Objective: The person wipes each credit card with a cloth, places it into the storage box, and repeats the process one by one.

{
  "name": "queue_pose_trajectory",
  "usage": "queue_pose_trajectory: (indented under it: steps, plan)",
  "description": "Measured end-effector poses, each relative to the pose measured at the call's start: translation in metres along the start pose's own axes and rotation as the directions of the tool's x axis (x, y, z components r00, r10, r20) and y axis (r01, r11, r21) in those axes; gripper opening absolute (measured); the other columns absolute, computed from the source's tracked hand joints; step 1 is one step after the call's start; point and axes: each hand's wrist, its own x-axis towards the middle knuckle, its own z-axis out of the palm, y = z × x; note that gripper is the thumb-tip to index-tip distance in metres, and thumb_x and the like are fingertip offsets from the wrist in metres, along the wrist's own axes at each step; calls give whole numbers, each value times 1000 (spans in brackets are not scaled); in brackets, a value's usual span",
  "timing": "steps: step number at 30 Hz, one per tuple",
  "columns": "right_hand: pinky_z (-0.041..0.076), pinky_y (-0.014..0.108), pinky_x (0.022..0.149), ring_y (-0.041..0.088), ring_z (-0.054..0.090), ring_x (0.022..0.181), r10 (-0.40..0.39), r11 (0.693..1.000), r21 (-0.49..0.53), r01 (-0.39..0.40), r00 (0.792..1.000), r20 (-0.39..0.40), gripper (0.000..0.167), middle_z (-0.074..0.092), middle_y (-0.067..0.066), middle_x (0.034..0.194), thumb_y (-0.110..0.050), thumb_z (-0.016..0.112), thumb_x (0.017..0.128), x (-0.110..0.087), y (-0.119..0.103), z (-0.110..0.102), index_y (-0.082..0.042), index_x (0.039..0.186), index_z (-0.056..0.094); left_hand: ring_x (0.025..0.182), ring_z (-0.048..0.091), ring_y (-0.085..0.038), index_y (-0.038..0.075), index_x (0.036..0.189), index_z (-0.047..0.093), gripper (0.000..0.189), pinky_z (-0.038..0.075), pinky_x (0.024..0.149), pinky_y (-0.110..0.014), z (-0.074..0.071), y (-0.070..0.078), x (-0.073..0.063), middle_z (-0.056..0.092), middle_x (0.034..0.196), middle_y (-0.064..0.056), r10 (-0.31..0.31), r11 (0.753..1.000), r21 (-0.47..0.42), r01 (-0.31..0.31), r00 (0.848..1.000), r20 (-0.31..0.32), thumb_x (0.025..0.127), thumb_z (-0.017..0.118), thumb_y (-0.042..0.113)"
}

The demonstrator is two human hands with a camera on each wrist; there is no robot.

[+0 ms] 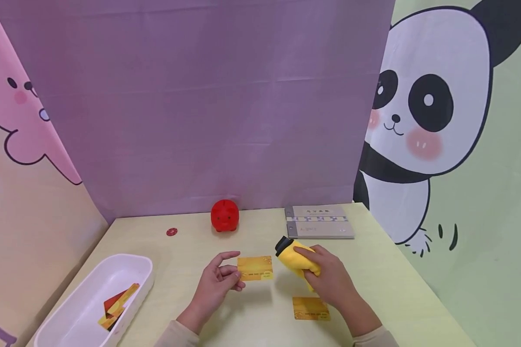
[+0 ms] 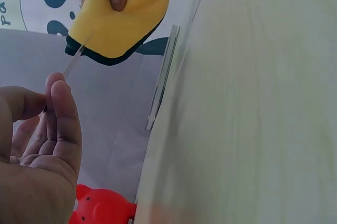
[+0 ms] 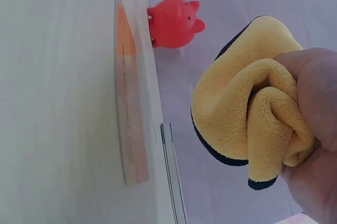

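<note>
Between thumb and fingers, my left hand (image 1: 217,284) pinches a gold card (image 1: 254,268) by its left end, above the table; the left wrist view catches this card nearly edge-on. A bunched yellow cloth (image 1: 298,259) with a black edge is gripped in my right hand (image 1: 330,277), just right of the card. The right wrist view shows the cloth (image 3: 237,103) folded over in that hand. Below the right hand, a second gold card (image 1: 311,308) lies on the table.
A white tray (image 1: 143,294) at the left contains several gold and red cards (image 1: 118,304). Toward the table's back stand a red piggy bank (image 1: 225,215) and, farther right, a flat grey booklet (image 1: 320,222). A small red disc (image 1: 171,232) lies left of the piggy bank.
</note>
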Motion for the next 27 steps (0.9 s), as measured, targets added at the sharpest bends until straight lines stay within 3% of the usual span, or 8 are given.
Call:
queue_pose_trajectory:
  steps: [10,16,21,27]
  plan:
    - [55,30,72,12,57,83,37,999,20,-37,999,18,62,67,-6,113,2,79,82,0,2,0,-28,136,72,84,74,-23,-4,135,63,37,65,79,-35,-4,-1,2,66,108,-24,40,999,22,-39,999,-18,99,67,-4]
    - [53,28,70,11,56,81,25,1000,19,-25,1000,10,61,66,-7,111,2,80,82,0,2,0,-27,134,73,95,74,-28,-1,132,65,33,65,83,-38,-6,-1,2,68,116,-24,77,996,53,-75,997,-27,99,65,-4]
    - [53,28,70,11,56,81,23,999,23,-23,1000,8,61,66,-8,110,2,80,82,0,4,2,-28,134,73,100,73,-28,-4,131,66,36,63,85,-33,-5,1,0,70,124,-23,101,994,57,-98,994,-39,96,65,-9]
    - [54,27,70,11,56,81,19,999,27,-19,1000,9,60,66,-8,111,2,80,82,0,4,2,-27,134,73,101,74,-24,-1,126,71,36,62,87,-29,-7,-1,1,75,118,-18,83,994,82,-78,995,-54,90,77,-6]
